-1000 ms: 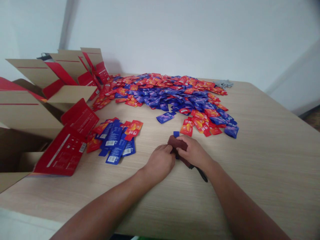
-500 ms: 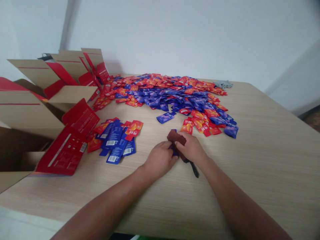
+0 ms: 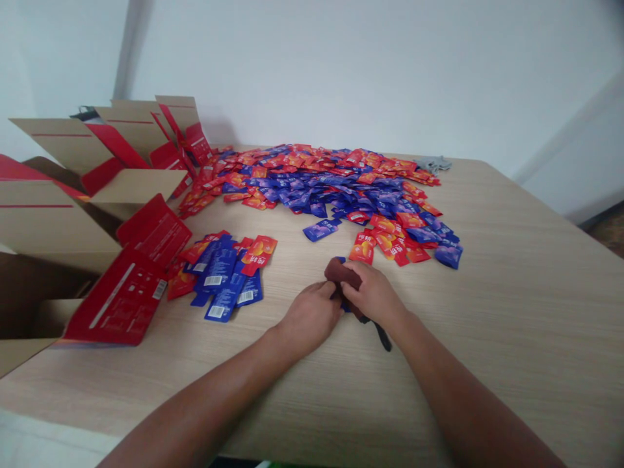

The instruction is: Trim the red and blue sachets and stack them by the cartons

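Note:
My right hand (image 3: 373, 289) is closed round a dark maroon oblong object (image 3: 337, 272) whose exact kind I cannot make out. A black strap (image 3: 384, 337) hangs from its near end onto the table. Under it lies a blue sachet (image 3: 345, 306), mostly covered, with only small edges showing. Bent over this sachet, my left hand (image 3: 312, 317) presses against it and the maroon object; its fingertips are partly hidden. To the left is a small stack of blue and red sachets (image 3: 224, 279). Just beyond the hands are a red sachet (image 3: 361, 247) and a blue-purple sachet (image 3: 320, 229).
A long heap of red and blue sachets (image 3: 302, 185) spreads across the back of the table (image 3: 497, 273). Open cardboard boxes with red flaps (image 3: 121, 296) stand along the left side. A grey cloth-like item (image 3: 433, 164) lies at the back right, near the wall.
The maroon object has tilted and shifted slightly in my right hand, toward me. Less of the blue sachet shows beside my left fingers. The surrounding sachets keep their places.

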Demonstrator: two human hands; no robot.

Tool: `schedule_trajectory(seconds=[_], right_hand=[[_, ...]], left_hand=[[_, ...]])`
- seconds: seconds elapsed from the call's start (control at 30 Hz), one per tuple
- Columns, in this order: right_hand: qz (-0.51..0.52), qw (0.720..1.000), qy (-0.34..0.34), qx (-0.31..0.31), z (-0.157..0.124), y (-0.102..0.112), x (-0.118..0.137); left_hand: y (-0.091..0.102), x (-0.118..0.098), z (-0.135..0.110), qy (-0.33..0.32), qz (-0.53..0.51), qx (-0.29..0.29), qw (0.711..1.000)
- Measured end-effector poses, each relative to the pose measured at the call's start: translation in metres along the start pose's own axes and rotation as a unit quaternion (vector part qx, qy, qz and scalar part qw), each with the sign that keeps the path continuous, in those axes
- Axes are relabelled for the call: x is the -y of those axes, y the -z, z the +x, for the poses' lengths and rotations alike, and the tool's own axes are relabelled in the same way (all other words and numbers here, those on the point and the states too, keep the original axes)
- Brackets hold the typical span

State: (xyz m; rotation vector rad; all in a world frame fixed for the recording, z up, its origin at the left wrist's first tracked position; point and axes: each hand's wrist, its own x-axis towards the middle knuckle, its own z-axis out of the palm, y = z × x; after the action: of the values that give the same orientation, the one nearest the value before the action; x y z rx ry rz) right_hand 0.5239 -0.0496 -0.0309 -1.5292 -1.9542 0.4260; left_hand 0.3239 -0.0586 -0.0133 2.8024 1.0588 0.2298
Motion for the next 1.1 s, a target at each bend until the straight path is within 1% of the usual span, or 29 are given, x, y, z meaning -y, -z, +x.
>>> schedule_trajectory(seconds=[0.13, 0.23, 0.3, 0.37, 0.43, 0.53, 0.6, 0.8, 0.93, 1.1], right_hand=[[-0.041, 0.998, -0.02, -0.051, 0.012, -0.01, -0.012], [-0.067, 0.993, -0.043, -0.084, 0.019, -0.013, -0.019], [-0.069, 0.992, -0.039, -0.095, 0.02, -0.012, -0.021], [-0.059, 0.994, -0.016, -0.096, 0.018, -0.009, -0.019], [-0.044, 0.996, 0.014, -0.075, 0.013, -0.004, -0.013], [-0.027, 0.998, 0.053, -0.009, 0.005, 0.002, 0.0], [-0.022, 0.997, 0.068, 0.022, 0.001, 0.005, 0.007], [-0.027, 0.996, 0.054, 0.063, 0.001, 0.006, 0.011], [-0.037, 0.994, 0.052, 0.088, 0.008, 0.009, 0.013], [-0.05, 0.993, 0.057, 0.092, 0.022, 0.003, 0.006]], left_hand=[[-0.001, 0.0, 0.0, -0.01, -0.003, 0.006, 1.0], [0.0, 0.002, -0.001, -0.011, -0.014, 0.001, 1.0], [0.0, 0.004, -0.003, -0.01, -0.02, -0.009, 1.0], [0.0, 0.006, -0.004, -0.012, -0.024, -0.016, 1.0], [0.0, 0.006, -0.004, -0.014, -0.02, -0.02, 1.0], [-0.002, 0.004, -0.003, 0.0, -0.013, -0.024, 1.0], [-0.005, 0.003, -0.002, 0.005, -0.011, -0.022, 1.0], [-0.011, 0.002, -0.002, -0.005, 0.005, -0.019, 1.0], [-0.007, -0.001, -0.002, -0.005, 0.006, -0.006, 1.0], [-0.003, -0.003, -0.002, -0.001, 0.005, -0.015, 1.0]])
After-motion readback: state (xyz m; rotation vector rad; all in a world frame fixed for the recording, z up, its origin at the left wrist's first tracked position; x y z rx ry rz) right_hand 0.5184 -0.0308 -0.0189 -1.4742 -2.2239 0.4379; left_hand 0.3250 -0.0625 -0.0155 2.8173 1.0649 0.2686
